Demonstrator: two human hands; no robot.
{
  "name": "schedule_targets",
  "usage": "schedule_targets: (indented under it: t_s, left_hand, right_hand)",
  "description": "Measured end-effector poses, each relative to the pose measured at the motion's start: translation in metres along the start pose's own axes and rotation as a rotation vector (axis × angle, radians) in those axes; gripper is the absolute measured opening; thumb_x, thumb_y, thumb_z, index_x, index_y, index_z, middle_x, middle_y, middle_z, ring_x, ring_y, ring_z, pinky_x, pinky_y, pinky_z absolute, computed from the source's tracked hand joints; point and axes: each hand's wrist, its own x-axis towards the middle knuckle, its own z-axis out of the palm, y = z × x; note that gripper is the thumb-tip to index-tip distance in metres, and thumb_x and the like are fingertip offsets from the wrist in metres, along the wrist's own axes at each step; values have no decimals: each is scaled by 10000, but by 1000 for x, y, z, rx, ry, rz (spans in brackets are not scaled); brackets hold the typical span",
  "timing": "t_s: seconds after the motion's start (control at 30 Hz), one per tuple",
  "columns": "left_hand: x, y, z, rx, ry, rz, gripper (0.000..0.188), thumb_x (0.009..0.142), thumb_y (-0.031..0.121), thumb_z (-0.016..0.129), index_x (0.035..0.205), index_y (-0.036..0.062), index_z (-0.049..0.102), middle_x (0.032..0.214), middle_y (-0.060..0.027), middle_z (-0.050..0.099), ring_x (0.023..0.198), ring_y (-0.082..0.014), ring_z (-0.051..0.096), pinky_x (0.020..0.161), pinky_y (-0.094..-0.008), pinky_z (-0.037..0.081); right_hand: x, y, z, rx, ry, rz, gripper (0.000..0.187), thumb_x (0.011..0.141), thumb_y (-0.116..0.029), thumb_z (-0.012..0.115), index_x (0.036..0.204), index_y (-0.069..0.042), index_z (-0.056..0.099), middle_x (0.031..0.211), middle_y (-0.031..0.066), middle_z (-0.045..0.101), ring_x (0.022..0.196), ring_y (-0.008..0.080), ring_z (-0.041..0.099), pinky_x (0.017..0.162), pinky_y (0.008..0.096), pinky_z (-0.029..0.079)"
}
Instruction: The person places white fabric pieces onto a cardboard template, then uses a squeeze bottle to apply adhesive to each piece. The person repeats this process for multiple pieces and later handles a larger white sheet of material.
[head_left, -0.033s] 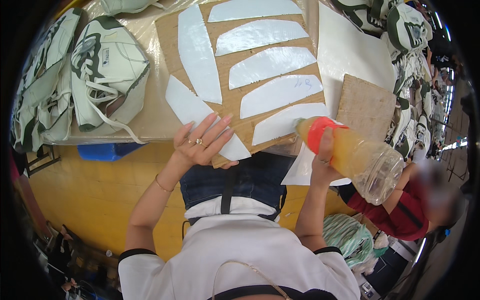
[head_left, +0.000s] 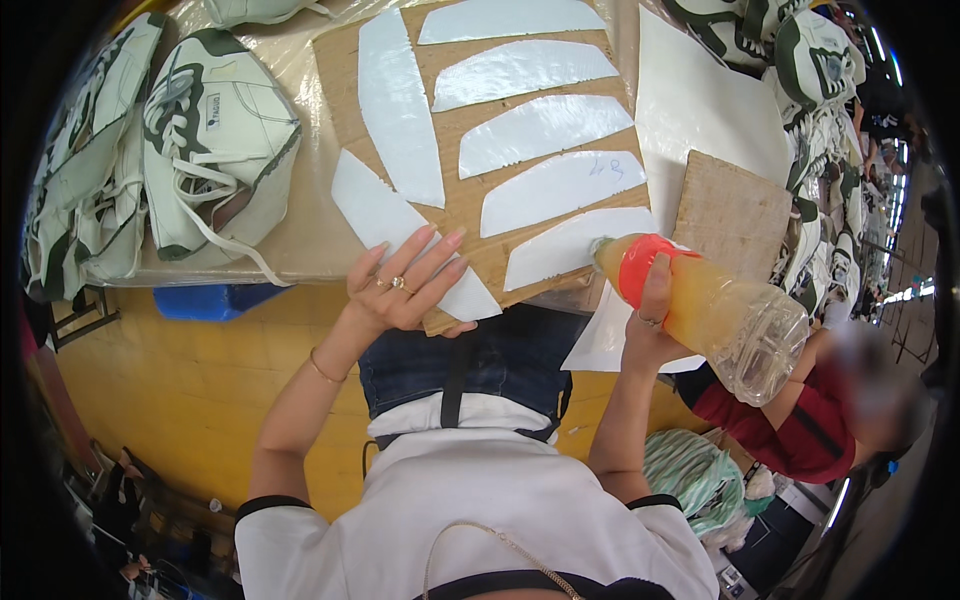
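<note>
Fingers (head_left: 432,256) of left hand (head_left: 386,303) apart on one of seven white pieces (head_left: 560,190), right hand's (head_left: 652,336) clamped round one bottle (head_left: 708,297)

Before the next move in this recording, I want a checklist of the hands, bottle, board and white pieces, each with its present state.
1. Bottle gripped: ok, in the right hand.
2. Bottle's tip clear of the lowest right-hand piece: cannot tell; they overlap in view.
3. Left hand off the pieces: not ok, its fingers lie over the lower-left piece.
4. Five right-hand pieces apart: ok, board shows between them.
5. Shoes off the board: ok, they lie left of it.
</note>
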Motion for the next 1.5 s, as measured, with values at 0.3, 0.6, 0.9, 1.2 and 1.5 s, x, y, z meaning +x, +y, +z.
schedule_targets:
  t_s: [0.3, 0.6, 0.9, 1.2, 1.5]
  left_hand:
    - [4, -3, 0, -14, -24, 1, 554, 852, 682, 429, 993, 213, 686, 1183, 29, 668, 1136, -167, 583, 1097, -374, 203]
    - [4, -4, 1, -17, -9, 5, 534, 837, 664, 459, 978, 201, 685, 1182, 11, 669, 1147, -175, 573, 1068, -370, 222]
    - [2, -3, -3, -28, -70, 11, 575, 795, 647, 519, 1059, 152, 643, 1243, -35, 634, 1224, -222, 523, 1087, -398, 200]
    - [1, -2, 2, -4, -32, 8, 562, 807, 663, 503, 1061, 188, 662, 1256, 6, 632, 1213, -173, 524, 1074, -383, 215]
    - [2, -3, 2, -28, -10, 33, 562, 794, 633, 525, 1066, 154, 640, 1211, -35, 652, 1186, -224, 549, 1078, -395, 212]
  right_hand:
    - [-2, -66, 10, 172, -304, 699, 299, 785, -191, 749, 1005, -47, 607, 914, 74, 644, 902, 226, 620, 808, 389, 497]
    - [31, 10, 9, 107, 438, 329, 289, 822, -184, 767, 992, 21, 655, 953, 98, 677, 832, 194, 644, 762, 350, 523]
    - [46, -1, 19, -109, 256, -78, 243, 803, -205, 769, 954, -33, 687, 886, 92, 695, 798, 231, 676, 727, 340, 528]
    - [95, 27, 3, 350, 654, 379, 249, 802, -209, 768, 844, 20, 678, 801, 104, 695, 724, 211, 667, 685, 330, 505]
    - [102, 14, 33, 413, 526, 276, 238, 827, -209, 752, 879, 13, 684, 842, 88, 701, 736, 197, 668, 694, 316, 512]
